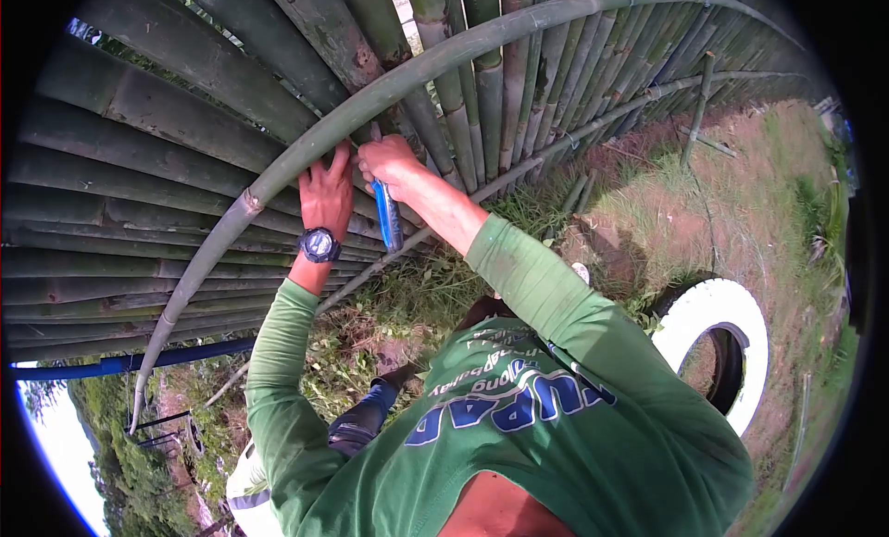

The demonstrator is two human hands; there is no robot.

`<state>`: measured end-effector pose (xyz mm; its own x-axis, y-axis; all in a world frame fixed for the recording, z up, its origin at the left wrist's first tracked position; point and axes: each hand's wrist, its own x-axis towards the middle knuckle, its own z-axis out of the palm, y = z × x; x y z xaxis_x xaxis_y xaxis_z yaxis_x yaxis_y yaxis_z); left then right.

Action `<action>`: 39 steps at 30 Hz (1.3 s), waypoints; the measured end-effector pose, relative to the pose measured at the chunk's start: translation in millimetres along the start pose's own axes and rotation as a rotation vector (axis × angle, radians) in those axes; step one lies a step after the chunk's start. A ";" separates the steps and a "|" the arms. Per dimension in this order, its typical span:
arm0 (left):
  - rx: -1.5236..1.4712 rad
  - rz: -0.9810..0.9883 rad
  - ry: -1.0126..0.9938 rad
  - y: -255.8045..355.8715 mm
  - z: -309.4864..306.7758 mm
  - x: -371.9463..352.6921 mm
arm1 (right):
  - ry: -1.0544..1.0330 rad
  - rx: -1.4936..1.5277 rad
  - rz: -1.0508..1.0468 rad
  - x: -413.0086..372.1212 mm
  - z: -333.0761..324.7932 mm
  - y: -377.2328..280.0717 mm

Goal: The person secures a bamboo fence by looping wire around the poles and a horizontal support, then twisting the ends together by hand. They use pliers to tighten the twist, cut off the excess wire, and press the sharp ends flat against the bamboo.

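My right hand [391,164] is closed round a blue-handled tool that looks like pliers [387,220]. The handles hang down below the fist, and the tip points up at the underside of a curved bamboo rail [319,132]. Close beside it, my left hand [326,196] has its fingers bent up against the lower edge of the same rail. Its fingertips are partly hidden, and whatever they pinch cannot be made out. Behind both hands stand the bamboo poles [176,120] of a fence, side by side across the rail.
A second, lower bamboo rail [519,171] runs along the fence. A white-painted tire [745,329] stands on the ground at the right. A blue pipe [176,356] passes at the lower left, and a thin bamboo stake [699,111] rises at the upper right.
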<state>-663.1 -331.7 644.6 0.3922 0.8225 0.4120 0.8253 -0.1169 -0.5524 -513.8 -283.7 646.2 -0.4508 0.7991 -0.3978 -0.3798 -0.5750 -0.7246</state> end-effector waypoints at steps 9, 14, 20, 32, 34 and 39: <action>-0.053 -0.017 -0.158 -6.1 -15.0 -20.5 | 0.039 0.158 -0.033 8.0 18.9 17.6; -0.216 0.051 -0.335 -12.9 -84.4 -7.7 | 0.087 0.071 0.045 15.2 9.6 9.1; -0.010 0.115 0.087 -60.1 -140.2 60.7 | 0.072 0.177 0.034 17.0 25.6 -4.4; 0.083 0.136 0.045 -93.3 -115.5 74.6 | -0.005 0.189 -0.165 14.4 18.6 15.4; 0.090 0.122 0.045 -90.7 -115.4 76.9 | -0.038 0.163 -0.224 14.7 11.7 21.0; 0.047 0.022 0.041 -79.3 -110.2 81.5 | -0.041 0.097 -0.302 18.0 4.8 32.2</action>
<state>-651.8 -316.8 801.8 0.4274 0.7962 0.4282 0.7968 -0.1080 -0.5945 -538.0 -288.7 618.4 -0.3374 0.9296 -0.1484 -0.5757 -0.3285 -0.7488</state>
